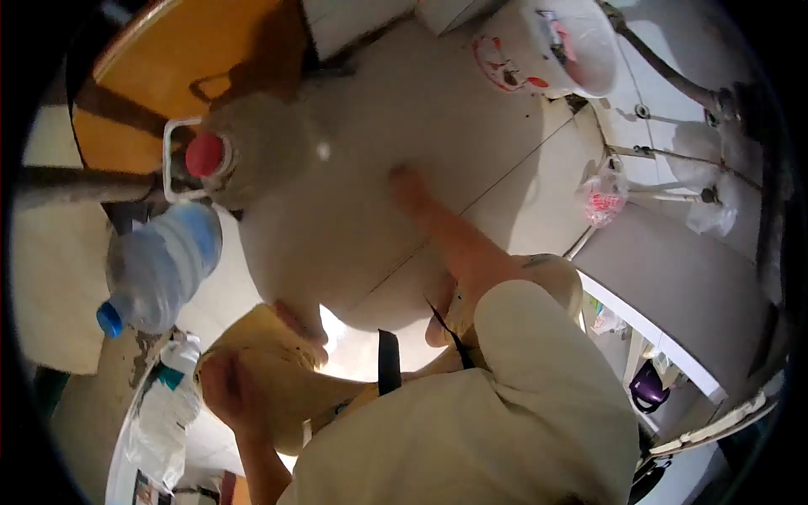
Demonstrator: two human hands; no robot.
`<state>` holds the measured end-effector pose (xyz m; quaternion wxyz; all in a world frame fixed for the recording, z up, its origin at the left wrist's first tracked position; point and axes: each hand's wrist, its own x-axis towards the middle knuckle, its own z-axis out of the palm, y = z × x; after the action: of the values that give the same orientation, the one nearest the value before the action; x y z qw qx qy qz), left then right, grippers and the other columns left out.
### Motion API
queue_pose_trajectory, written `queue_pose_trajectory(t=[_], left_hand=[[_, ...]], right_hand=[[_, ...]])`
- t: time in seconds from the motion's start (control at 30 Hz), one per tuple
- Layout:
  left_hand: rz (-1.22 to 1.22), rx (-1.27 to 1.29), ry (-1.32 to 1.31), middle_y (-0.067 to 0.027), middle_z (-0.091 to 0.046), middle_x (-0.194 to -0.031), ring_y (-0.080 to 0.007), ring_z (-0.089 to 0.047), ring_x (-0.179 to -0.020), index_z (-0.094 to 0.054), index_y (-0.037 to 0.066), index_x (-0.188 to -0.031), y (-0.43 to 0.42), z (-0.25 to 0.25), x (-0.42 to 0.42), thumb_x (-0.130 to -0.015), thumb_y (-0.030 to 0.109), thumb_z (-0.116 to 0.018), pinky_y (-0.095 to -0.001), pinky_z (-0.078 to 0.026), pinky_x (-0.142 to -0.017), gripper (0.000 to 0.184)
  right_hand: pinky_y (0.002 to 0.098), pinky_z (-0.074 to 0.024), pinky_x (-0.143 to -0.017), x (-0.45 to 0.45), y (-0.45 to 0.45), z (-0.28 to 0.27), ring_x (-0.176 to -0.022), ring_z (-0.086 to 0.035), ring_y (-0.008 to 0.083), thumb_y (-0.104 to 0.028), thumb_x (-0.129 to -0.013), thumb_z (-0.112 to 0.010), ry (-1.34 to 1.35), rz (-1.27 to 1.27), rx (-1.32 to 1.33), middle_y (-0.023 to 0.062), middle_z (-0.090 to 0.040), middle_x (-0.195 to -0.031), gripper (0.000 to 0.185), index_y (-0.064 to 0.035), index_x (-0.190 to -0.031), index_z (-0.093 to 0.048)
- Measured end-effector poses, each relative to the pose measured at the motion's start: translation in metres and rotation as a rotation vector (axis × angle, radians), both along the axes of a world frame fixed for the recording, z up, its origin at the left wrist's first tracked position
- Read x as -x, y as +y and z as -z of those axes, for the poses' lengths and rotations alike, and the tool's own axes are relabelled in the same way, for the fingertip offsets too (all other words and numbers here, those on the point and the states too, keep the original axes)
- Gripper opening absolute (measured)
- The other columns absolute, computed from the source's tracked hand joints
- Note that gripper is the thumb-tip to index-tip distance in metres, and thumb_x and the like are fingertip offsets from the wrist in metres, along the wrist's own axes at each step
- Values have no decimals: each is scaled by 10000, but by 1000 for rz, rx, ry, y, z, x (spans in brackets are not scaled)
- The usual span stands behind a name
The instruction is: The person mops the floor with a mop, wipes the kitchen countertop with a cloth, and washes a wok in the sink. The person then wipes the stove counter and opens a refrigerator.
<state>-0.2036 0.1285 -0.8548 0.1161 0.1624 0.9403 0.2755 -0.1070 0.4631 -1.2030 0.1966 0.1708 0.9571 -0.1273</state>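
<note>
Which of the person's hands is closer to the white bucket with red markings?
The right. The right hand is stretched out ahead, short of the bucket; the left hand is farther back, at the left knee.

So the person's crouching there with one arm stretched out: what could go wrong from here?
Two things, perhaps. The right hand is extended low over the floor, so a wide sweep towards the red-capped jug could bump it. And the blue-capped bottle is close to the left knee, where the left hand rests; shifting that leg outward might nudge the bottle.
</note>
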Motion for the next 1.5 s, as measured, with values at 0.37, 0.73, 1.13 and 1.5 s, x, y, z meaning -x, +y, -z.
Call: queue_pose_trajectory(t=[0.37, 0.73, 1.13, 1.5], left_hand=[[-33, 67, -326, -80, -597, -843, -190, -559, -747, -596, 26, -902, -2, -26, 1, -800, 70, -533, -275, -445, -663, 128], [234, 330, -417, -89, -592, -698, -206, -571, -668, -615, 62, -831, -19, -74, -95, -821, 171, -504, -310, -460, -638, 156], [627, -192, -544, -110, -608, -860, -217, -594, -771, -589, 25, -898, 153, -303, -89, -831, 103, -486, -308, -479, -714, 146], [738, -149, -444, -115, -629, -877, -213, -603, -774, -614, 27, -888, 231, -393, -82, -826, 124, -527, -302, -485, -670, 144]], right_hand=[[394, -440, -747, 37, 213, -336, -824, -542, 325, -18, -758, -488, 982, 358, -29, 166, -562, -889, 227, -28, -981, -532], [433, -427, -650, -42, 20, -464, -785, -508, 319, -69, -740, -528, 586, 473, 339, 155, -491, -857, 147, -38, -879, -492], [307, -472, -594, -180, 200, -828, -687, -581, 234, -141, -767, -627, 997, 750, 260, 130, -600, -797, 113, -62, -845, -602], [383, -473, -762, -172, 375, -686, -844, -587, 337, -183, -756, -578, 525, 601, -11, 152, -614, -938, 237, -73, -963, -613]])
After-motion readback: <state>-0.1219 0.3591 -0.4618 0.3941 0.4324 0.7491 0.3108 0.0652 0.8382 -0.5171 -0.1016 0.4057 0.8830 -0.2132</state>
